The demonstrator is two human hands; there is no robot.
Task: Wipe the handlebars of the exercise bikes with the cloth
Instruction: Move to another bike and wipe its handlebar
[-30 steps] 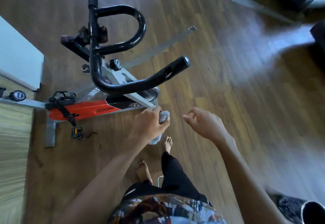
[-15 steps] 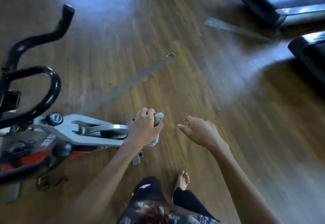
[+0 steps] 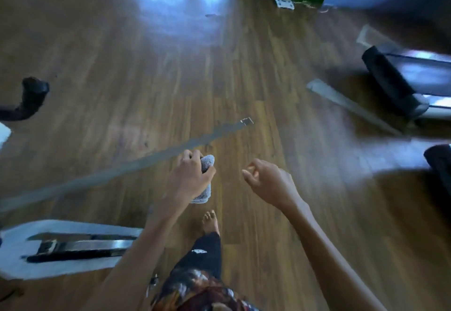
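between the two hands and just ahead of the person's chest, nothing but wooden floor shows. the left hand has its fingers curled round a bunched grey cloth, one lump poking out above the knuckles and a tail hanging below the palm. the right hand hangs beside it, fingers loosely curled and holding nothing. the cloth touches no handlebar. the only bar in view is a black handlebar end well out to the left of the left hand, and the pale bike frame lies below and left of that forearm. far to the right of the right hand stands a dark machine; whether it is another bike i cannot tell. the likely trouble is underfoot. a bare foot steps just below the left hand, near the frame's end and a grey strip across the floor, so a toe could catch either one if the eyes are on the next machine. the hanging tail of cloth could also slip from the grip or snag on a frame. as for writing, a small white mark sits on the dark trouser leg, too blurred to read, and no brand or label is legible anywhere.
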